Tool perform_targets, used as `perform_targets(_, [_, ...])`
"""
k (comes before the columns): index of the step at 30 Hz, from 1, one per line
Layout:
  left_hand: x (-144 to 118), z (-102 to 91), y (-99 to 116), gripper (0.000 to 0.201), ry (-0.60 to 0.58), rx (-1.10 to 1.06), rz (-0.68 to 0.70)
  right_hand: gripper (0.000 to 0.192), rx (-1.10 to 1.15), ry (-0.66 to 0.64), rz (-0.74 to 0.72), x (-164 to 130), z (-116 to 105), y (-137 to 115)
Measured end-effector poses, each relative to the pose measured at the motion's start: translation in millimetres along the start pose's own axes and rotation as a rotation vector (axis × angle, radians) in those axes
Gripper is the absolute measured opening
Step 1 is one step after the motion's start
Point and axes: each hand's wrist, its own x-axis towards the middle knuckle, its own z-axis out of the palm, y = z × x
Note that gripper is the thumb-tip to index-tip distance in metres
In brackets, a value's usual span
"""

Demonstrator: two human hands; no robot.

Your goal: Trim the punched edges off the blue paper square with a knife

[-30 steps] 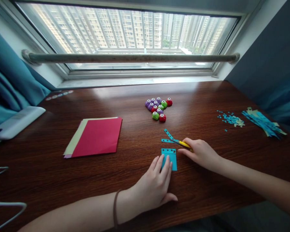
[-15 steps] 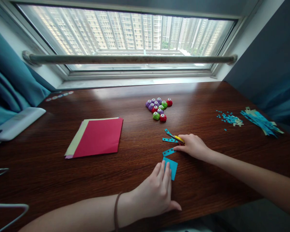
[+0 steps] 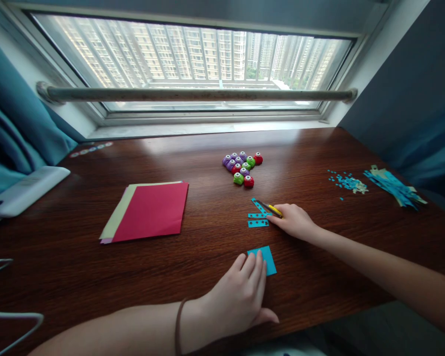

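our left hand (image 3: 241, 296) lies flat, fingers together, pinning the blue card (image 3: 267, 259) at 6 o'clock; it has slid nearer us in the last second. a punched strip (image 3: 258, 223), then part of the card, now lies cut free beside two others at 12 o'clock from it. our right hand (image 3: 294, 221), at 1 o'clock, is curled round the yellow knife (image 3: 273, 209), which has pulled back there. we can't make out the blade, and fingers cover the card's near corner.
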Motion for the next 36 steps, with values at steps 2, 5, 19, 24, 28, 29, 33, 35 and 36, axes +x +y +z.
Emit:
perform_targets(2, [1, 0.4, -2, 0.074, -0.013, -0.03, -0.016, 0.028, 0.138, -0.021, 0.002, 2, -1, 1])
perform_targets(5, [1, 2.0, -4, 0.074, -0.037, -0.067, -0.038, 0.032, 0.412, -0.06, 0.011, 1, -6, 7])
perform_targets(19, [5, 3.1, -11, 0.076, -0.042, -0.135, -0.063, 0.04, -0.05, 0.551, 0.049, -53, -24, 152])
perform_targets(24, [4, 3.3, -8, 0.061, 0.019, -0.085, 0.021, 0.047, -0.119, 0.631, 0.098, -73, -19, 193])
perform_targets(28, [3, 7.5, -6, 0.054, 0.067, -0.069, 0.02, 0.047, -0.082, 0.637, 0.116, -80, -13, 208])
perform_targets(29, [3, 7.9, -6, 0.054, 0.067, -0.064, 0.019, 0.047, -0.078, 0.638, 0.122, -82, -12, 210])
perform_targets(33, [5, 7.1, -9, 0.052, 0.04, -0.038, 0.03, 0.048, -0.061, 0.632, 0.164, -85, -10, 216])
perform_targets(35, [6, 7.3, -11, 0.053, 0.026, -0.034, 0.028, 0.049, -0.039, 0.63, 0.197, -86, -11, 218])
perform_targets(36, [6, 7.8, -12, 0.053, 0.021, -0.034, 0.021, 0.049, -0.025, 0.63, 0.21, -87, -11, 219])
